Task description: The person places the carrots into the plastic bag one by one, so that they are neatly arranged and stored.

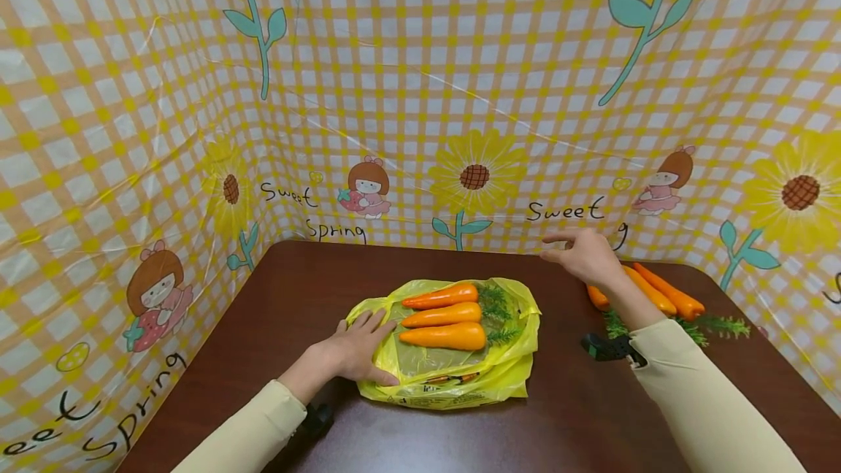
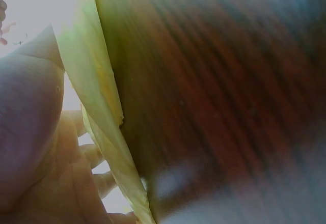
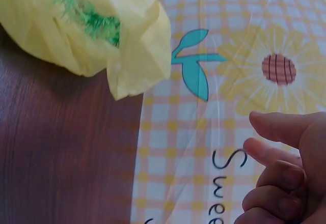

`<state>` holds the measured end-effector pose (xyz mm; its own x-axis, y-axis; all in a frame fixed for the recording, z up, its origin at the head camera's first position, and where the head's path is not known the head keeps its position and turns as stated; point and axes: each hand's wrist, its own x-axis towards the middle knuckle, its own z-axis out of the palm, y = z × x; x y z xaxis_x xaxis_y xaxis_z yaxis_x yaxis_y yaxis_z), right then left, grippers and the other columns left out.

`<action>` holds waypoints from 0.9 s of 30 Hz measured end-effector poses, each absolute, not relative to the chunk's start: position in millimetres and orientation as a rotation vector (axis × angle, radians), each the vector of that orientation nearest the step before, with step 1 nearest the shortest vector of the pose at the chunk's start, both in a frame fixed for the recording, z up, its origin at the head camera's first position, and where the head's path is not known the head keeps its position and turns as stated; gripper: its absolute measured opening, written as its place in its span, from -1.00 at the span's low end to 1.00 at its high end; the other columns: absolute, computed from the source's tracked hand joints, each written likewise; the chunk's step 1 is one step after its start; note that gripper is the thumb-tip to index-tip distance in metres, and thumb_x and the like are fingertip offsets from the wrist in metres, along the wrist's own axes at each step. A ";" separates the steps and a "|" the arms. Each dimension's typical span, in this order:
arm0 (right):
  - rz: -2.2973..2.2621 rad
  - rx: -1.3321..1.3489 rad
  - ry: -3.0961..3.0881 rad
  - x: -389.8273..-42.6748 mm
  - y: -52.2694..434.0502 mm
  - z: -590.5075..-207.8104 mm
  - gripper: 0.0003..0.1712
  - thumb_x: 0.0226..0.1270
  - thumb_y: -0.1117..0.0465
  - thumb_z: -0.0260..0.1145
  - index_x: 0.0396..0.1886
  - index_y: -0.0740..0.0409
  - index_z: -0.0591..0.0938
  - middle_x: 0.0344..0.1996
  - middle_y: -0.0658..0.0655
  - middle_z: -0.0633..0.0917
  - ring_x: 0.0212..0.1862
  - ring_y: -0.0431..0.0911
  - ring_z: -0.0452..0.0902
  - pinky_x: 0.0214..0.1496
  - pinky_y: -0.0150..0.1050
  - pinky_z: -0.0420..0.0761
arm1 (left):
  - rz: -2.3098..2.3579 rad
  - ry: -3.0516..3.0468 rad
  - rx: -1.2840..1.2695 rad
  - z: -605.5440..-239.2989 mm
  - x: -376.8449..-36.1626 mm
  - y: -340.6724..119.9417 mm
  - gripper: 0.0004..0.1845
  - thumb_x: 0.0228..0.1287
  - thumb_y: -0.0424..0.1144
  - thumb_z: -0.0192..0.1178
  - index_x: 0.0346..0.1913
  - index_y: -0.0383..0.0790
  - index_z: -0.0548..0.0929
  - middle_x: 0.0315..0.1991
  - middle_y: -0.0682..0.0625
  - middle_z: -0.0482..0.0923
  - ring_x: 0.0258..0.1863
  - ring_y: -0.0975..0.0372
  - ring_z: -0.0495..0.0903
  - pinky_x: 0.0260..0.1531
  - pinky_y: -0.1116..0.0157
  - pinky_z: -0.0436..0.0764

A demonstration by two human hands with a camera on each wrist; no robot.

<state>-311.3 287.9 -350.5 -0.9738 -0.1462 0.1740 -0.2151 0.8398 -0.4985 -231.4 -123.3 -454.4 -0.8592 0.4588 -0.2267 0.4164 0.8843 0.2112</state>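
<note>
Left arm: comes in from the lower left, forearm angled forward. Left hand (image 1: 358, 347) laid over the left edge of the yellow bag (image 1: 519, 378), fingers spread and straight, thumb splayed toward the near side. We see it resting there without clutching. In the left wrist view the palm and fingers show beside a fold of yellow plastic.

Right arm: reaches forward from the lower right. Right hand (image 1: 585, 254) is raised near the far side of the table (image 1: 263, 356), empty and loose. Thumb and forefinger extend leftward, apart; the other fingers are bent in (the right wrist view shows this best).

Three carrots (image 1: 447, 314) lie side by side on the opened bag, within its outline, tips toward the left hand and just beside its fingers. Their green tops (image 1: 499, 305) point right. From the right hand, we place them to the left and nearer us, well apart.

More carrots (image 1: 647, 290) lie on the table to the right, partly hidden behind the right wrist, so we cannot count them surely.
</note>
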 end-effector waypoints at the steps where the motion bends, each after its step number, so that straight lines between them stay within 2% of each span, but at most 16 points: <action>1: 0.819 0.273 -2.881 -311.6 290.8 -351.3 -0.46 0.42 -0.01 0.33 0.25 0.22 0.63 0.03 0.43 0.62 -0.42 -0.01 0.51 -0.40 -0.19 0.44 | 0.228 2.783 0.659 -454.0 -231.7 -123.1 0.11 0.13 0.41 0.29 0.62 -0.02 0.09 0.65 -0.12 -0.15 0.61 -0.09 -0.09 0.42 -0.31 0.05; 8: 0.888 0.213 -2.838 -314.9 309.0 -355.9 -0.32 0.43 -0.15 0.29 0.30 0.26 0.58 0.17 0.43 0.58 -0.12 0.15 0.55 -0.27 -0.22 0.47 | 0.213 2.794 0.660 -453.0 -234.0 -124.2 0.12 0.13 0.42 0.28 0.63 0.00 0.07 0.65 -0.11 -0.15 0.62 -0.09 -0.10 0.43 -0.30 0.04; 11: 0.930 0.188 -2.826 -315.2 315.7 -359.0 -0.32 0.44 -0.16 0.28 0.29 0.28 0.59 0.16 0.43 0.58 -0.09 0.18 0.54 -0.26 -0.21 0.49 | 0.221 2.795 0.660 -453.9 -234.3 -124.0 0.12 0.13 0.42 0.29 0.63 -0.01 0.07 0.65 -0.11 -0.15 0.62 -0.09 -0.10 0.43 -0.30 0.05; 14: 0.971 0.147 -2.826 -315.2 323.1 -364.0 -0.31 0.45 -0.17 0.26 0.29 0.29 0.59 0.27 0.45 0.50 -0.05 0.23 0.50 -0.23 -0.13 0.51 | 0.226 2.796 0.661 -455.4 -233.7 -123.5 0.13 0.12 0.42 0.29 0.63 -0.02 0.07 0.65 -0.12 -0.14 0.61 -0.10 -0.09 0.43 -0.30 0.05; 18: 0.987 0.086 -2.838 -314.6 333.3 -371.2 -0.29 0.44 -0.19 0.27 0.30 0.28 0.58 0.39 0.46 0.38 0.15 0.32 0.41 -0.14 -0.04 0.51 | 0.229 2.793 0.666 -458.6 -232.4 -122.5 0.13 0.12 0.43 0.29 0.62 -0.02 0.08 0.65 -0.13 -0.13 0.61 -0.10 -0.08 0.42 -0.31 0.06; 20: 0.973 0.063 -2.841 -315.2 338.5 -374.8 -0.29 0.44 -0.18 0.26 0.31 0.29 0.57 0.34 0.49 0.41 0.17 0.35 0.40 -0.16 -0.06 0.52 | 0.239 2.781 0.667 -458.5 -231.7 -122.6 0.12 0.12 0.43 0.28 0.62 -0.02 0.08 0.65 -0.13 -0.14 0.61 -0.11 -0.09 0.41 -0.32 0.06; 24: 0.942 0.013 -2.844 -316.4 347.2 -379.3 -0.27 0.45 -0.20 0.24 0.31 0.31 0.57 0.19 0.51 0.52 0.06 0.30 0.51 -0.30 -0.21 0.53 | 0.251 2.765 0.669 -456.5 -231.8 -122.9 0.12 0.14 0.42 0.27 0.63 -0.01 0.07 0.65 -0.13 -0.17 0.61 -0.11 -0.10 0.41 -0.33 0.04; 27: 0.955 -0.009 -2.835 -316.8 352.1 -381.2 -0.25 0.44 -0.21 0.24 0.31 0.31 0.57 0.14 0.52 0.58 0.02 0.30 0.55 -0.28 -0.18 0.58 | 0.240 2.778 0.666 -454.4 -232.4 -122.8 0.12 0.14 0.42 0.28 0.63 -0.02 0.07 0.65 -0.12 -0.16 0.62 -0.11 -0.10 0.42 -0.33 0.04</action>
<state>-316.8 352.1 -381.2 -0.9887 0.0536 0.1402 -0.0421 0.7973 -0.6021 -232.4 -122.8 -454.4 -0.8566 0.4643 -0.2251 0.4189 0.8805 0.2222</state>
